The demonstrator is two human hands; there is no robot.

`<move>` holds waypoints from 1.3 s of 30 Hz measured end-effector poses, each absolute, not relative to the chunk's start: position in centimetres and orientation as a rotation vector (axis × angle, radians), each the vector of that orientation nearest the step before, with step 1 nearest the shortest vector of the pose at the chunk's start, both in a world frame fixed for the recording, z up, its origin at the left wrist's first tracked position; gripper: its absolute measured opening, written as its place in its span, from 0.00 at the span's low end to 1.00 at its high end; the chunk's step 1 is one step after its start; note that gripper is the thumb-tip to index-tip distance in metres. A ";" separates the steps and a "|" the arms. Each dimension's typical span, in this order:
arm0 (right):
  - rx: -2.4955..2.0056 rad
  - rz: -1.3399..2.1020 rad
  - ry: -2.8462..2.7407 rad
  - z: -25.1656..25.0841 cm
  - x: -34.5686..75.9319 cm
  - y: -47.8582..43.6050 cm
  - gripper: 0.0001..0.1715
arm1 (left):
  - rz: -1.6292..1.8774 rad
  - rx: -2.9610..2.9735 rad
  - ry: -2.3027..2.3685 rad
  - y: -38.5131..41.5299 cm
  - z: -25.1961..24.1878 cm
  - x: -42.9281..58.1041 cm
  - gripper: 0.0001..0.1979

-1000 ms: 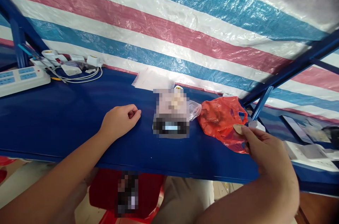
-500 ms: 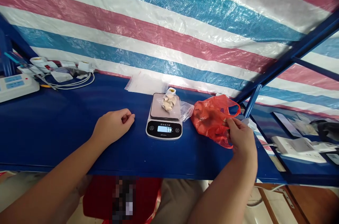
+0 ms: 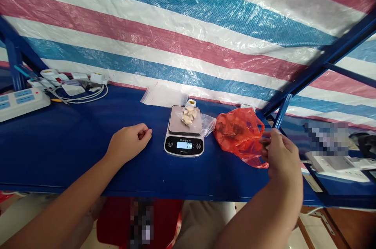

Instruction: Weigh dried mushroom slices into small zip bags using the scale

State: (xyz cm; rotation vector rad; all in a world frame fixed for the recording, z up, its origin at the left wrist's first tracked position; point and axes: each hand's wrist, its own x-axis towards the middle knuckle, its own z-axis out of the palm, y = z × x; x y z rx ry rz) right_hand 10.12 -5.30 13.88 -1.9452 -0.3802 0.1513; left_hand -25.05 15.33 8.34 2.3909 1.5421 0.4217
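My left hand (image 3: 129,144) rests on the blue table (image 3: 58,143) as a loose fist with nothing in it, left of a small digital scale (image 3: 184,145). On the scale's platform lies a clear bag of pale pieces (image 3: 189,115). To the scale's right sits a crumpled red plastic bag (image 3: 236,133). My right hand (image 3: 282,159) hovers at that bag's right edge, thumb and fingers pinched on a small dark piece that is too blurred to name.
A stack of clear bags (image 3: 163,94) lies behind the scale. A white power strip (image 3: 20,102) with chargers and cables (image 3: 76,86) sits far left. Another power strip (image 3: 337,162) lies to the right beyond a blue post (image 3: 282,111). A striped tarp (image 3: 188,25) backs the table.
My right hand went into the red bag with a tan piece, then drew back to the bag's right edge, pinched. The left hand stayed put.
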 end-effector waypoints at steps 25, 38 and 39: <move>-1.761 0.266 -1.131 14.2 -0.3 7.2 0.13 | 0.548 2.442 1.431 15.2 8.0 -25.4 0.18; -1.687 0.127 -0.751 13.8 3.5 5.9 0.13 | 0.493 2.409 1.455 15.2 8.2 -25.3 0.18; -1.700 0.109 -0.691 13.9 3.4 5.8 0.13 | 0.512 2.409 1.447 15.2 8.1 -25.3 0.18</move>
